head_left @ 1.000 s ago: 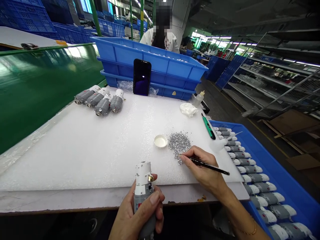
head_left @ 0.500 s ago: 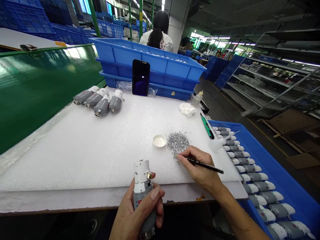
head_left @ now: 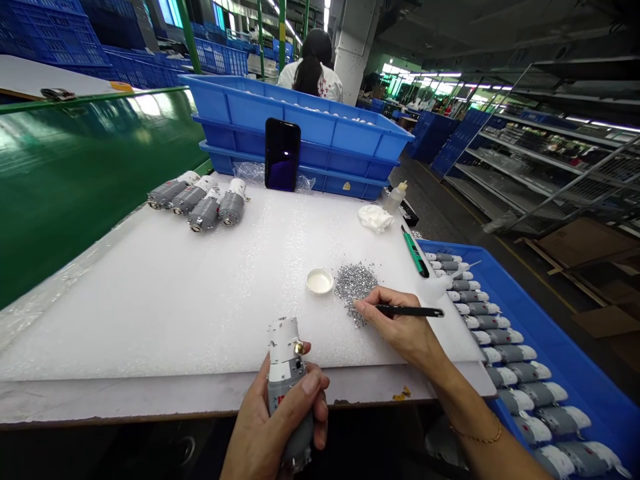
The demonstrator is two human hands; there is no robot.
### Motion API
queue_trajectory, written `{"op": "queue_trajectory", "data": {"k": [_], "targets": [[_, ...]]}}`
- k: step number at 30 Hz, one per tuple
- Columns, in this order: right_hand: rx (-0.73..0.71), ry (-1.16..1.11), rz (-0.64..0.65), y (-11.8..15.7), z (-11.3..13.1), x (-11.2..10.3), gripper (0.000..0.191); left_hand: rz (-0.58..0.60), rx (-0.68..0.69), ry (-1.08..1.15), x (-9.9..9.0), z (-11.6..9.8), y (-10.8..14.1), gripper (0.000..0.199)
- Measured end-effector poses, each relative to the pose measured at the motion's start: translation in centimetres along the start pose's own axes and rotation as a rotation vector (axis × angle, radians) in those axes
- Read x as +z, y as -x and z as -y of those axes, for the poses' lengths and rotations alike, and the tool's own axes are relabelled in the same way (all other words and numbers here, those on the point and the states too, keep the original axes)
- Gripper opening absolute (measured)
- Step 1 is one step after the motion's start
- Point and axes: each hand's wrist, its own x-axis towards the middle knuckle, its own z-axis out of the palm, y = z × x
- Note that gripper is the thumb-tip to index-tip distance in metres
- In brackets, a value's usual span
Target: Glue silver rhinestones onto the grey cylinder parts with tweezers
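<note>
Two hands are closed in grip: the left hand (head_left: 275, 420) clasps a motor (head_left: 286, 373) upright over the near edge of the foam board (head_left: 150, 313); the right hand (head_left: 400, 327) has swung its brush (head_left: 410, 311) level, tip at the silver flakes (head_left: 356, 287).

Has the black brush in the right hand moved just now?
Yes: against the silver glitter, the black brush has swung, handle end away from the person.
</note>
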Motion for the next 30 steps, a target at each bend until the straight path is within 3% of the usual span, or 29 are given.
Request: {"op": "queue_trajectory", "data": {"k": [8, 12, 14, 17, 20, 26, 30], "targets": [[-0.016, 0.007, -0.002, -0.2, -0.2, 0.0, 0.031, 0.022, 0.019, 0.021, -0.2, 0.2, -0.3, 0.045], [-0.08, 0.014, -0.049, 1.0, 0.9, 0.1, 0.029, 0.042, 0.021, 0.058, -0.3, 0.5, -0.5, 0.047], [-0.198, 0.031, -0.083, 2.3, 1.9, 0.4, 0.022, 0.045, 0.018, 0.088, -0.2, 0.5, -0.6, 0.048], [-0.505, 0.082, -0.109, 4.3, 3.4, 0.9, 0.006, 0.022, 0.009, 0.154, 0.3, 0.1, -0.4, 0.045], [-0.719, 0.122, -0.107, 5.5, 4.4, 1.5, 0.014, -0.006, -0.024, 0.253, 1.0, -0.5, 0.1, 0.041], [-0.825, 0.182, -0.098, 6.1, 4.9, 2.1, 0.017, -0.045, -0.087, 0.353, 1.2, -1.0, 0.8, 0.021], [-0.836, 0.159, -0.086, 6.1, 5.5, 2.3, 0.018, -0.049, -0.101, 0.379, 0.7, -1.0, 0.7, 0.021]]}}
